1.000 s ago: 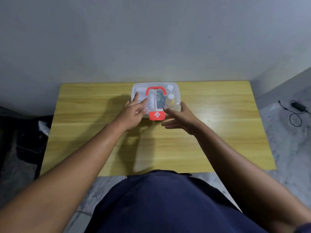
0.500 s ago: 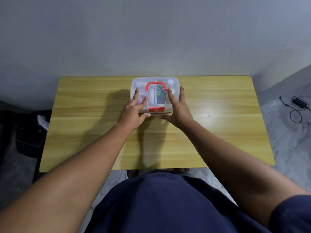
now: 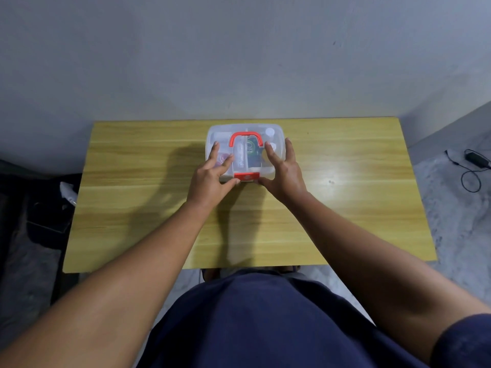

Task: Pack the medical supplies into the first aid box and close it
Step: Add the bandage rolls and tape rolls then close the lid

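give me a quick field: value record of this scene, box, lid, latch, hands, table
box: clear first aid box at the far middle of the table
lid: down over the box, supplies visible through it
handle: red handle lying flat on the lid
latch: red latch at the near edge; whether it is snapped cannot be told
left hand: left hand spread on the lid
right hand: right hand spread on the lid
table: wooden table

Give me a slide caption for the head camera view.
Both hands, left and right, press the clear plastic first aid box on the wooden table.
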